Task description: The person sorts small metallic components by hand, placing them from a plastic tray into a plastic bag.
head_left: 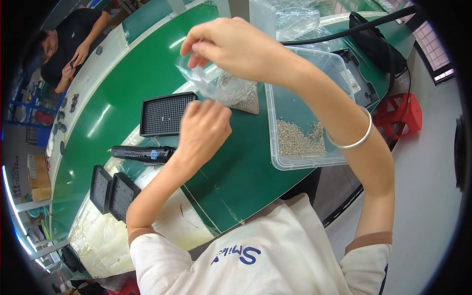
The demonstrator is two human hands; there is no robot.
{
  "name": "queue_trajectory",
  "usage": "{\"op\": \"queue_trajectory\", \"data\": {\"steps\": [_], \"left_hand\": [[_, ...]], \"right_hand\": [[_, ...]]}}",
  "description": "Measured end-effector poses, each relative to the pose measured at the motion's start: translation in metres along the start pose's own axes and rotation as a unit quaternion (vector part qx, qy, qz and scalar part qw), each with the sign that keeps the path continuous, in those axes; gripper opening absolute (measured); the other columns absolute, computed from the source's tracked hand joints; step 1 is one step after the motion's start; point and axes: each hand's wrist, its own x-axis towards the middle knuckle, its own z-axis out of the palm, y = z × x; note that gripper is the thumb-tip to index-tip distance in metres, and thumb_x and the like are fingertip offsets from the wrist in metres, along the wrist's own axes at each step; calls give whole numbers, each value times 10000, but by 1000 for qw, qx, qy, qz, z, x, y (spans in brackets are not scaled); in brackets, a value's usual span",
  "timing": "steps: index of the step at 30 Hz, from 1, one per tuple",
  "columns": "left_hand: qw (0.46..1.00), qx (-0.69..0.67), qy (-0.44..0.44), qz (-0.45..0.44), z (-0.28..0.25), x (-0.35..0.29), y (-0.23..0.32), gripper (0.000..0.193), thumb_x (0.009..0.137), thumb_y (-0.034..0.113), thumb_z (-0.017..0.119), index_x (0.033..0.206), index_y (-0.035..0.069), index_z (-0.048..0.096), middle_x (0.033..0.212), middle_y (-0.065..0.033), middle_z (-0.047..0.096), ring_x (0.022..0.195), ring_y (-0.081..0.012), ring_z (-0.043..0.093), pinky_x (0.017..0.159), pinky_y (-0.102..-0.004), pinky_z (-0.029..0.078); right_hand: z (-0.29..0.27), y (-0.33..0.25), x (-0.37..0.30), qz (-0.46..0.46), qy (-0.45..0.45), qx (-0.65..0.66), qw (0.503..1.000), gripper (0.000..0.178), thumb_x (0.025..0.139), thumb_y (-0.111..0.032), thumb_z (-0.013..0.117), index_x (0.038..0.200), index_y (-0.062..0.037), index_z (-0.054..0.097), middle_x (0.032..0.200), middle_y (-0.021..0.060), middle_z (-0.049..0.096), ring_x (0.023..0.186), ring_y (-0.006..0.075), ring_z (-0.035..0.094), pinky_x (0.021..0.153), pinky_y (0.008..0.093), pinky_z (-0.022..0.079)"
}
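While the filled part of a clear plastic bag (244,96) lay on the green tabletop (236,187), its loose mouth stood raised toward both hands. Contents: many small, pale grey-beige pieces, too fine to tell singly. Bag sat between a black grid tray on its left and a clear plastic bin (309,164) on its right, close to the bin's wall.

Right hand (231,44) was above the bag, palm down, fingers bent and thumb near the forefinger, slightly blurred. Film passed just under the fingers; could not tell whether they pinched it. Silver bangle (366,135) on that forearm.

Left hand (205,127) was lower, at the near edge of the film, knuckles up, fingers curled in close together. Fingertips hidden, so what they pinched could not be told.

Bin held a loose heap of similar pale pieces (297,140) toward its near end. Black grid tray (164,115) lay just beyond the left wrist, with two pale specks near its middle. A black electric screwdriver (140,154) lay beside the left forearm, tip pointing left. Two smaller black trays (124,194) stood side by side nearer the body. Across the table, a co-worker (73,39) held a small dark object in both hands.
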Motion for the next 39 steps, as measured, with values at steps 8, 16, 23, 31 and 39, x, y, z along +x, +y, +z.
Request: {"op": "queue_trajectory", "data": {"steps": [8, 16, 23, 31, 39], "left_hand": [[979, 87, 174, -65, -83, 60, -30, 82, 777, 142, 646, 812, 81, 604, 882, -24, 587, 837, -208, 547, 762, -309, 351], [961, -188, 201, -32, -77, 39, 26, 208, 650, -71, 697, 820, 33, 641, 779, -71, 624, 633, -170, 585, 546, -247, 456], [896, -391, -64, -202, 1, -29, 83, 136, 688, 38, 705, 805, 45, 634, 768, -56, 580, 692, -194, 547, 615, -308, 422], [939, -306, -75, -137, 22, -37, 95, 199, 624, 36, 700, 807, 81, 638, 804, -76, 580, 752, -289, 522, 685, -371, 425], [951, -253, -32, -173, -5, -27, 72, 179, 636, -26, 637, 786, 44, 569, 773, -89, 558, 736, -252, 530, 656, -337, 401]], "right_hand": [[-52, -17, -16, 106, -3, 270, 957, 240, 937, -80, 388, 1098, 61, 496, 945, 97, 582, 898, 161, 567, 820, 257, 455], [-103, -35, -115, 181, 73, 226, 954, 321, 936, -174, 470, 1194, 17, 481, 1080, 135, 571, 1052, 167, 533, 918, 263, 424], [-96, 2, -211, 102, 265, 233, 930, 230, 927, -135, 429, 1046, -1, 573, 976, 139, 632, 918, 226, 629, 926, 373, 448], [-39, 14, -250, 213, 402, 284, 844, 478, 873, -227, 537, 1281, -31, 383, 1350, 197, 388, 1273, 324, 361, 1070, 456, 255], [-16, 3, -244, 261, 357, 333, 833, 828, 702, -264, 605, 1402, -17, 237, 1428, 206, 285, 1336, 333, 268, 1086, 448, 191]]}}
